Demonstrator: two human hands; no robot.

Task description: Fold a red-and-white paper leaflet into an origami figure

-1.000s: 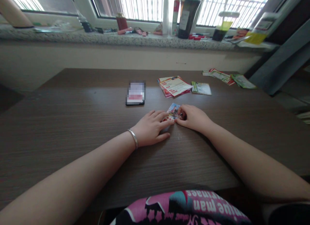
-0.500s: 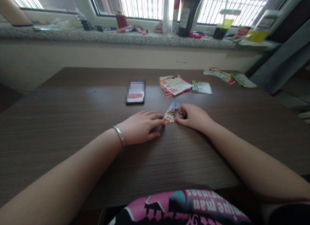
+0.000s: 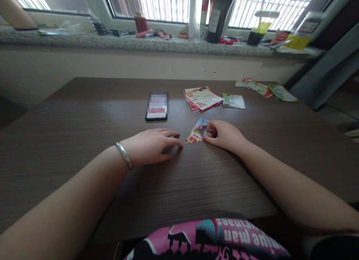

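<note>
A colourful printed card (image 3: 199, 129) with a large "89" on its lower left lies on the brown table (image 3: 84, 148). My right hand (image 3: 223, 135) grips its right side between thumb and fingers, which cover that part. Just left of the card, my left hand (image 3: 153, 146) hovers low over the wood, fingers spread and holding nothing. Its fingertips are close to the card's lower left corner. A silver bangle (image 3: 123, 154) circles my left wrist.
Beyond my hands lie a phone (image 3: 157, 107), a stack of printed cards (image 3: 203, 98) and a smaller green-and-white stack (image 3: 233, 101). More cards (image 3: 282, 92) sit at the far right. Bottles (image 3: 220, 19) and small items line the stone windowsill (image 3: 112, 41).
My left hand has drawn back to the left, off the card, uncovering its lower left corner. My right hand stays where it was on the card.
</note>
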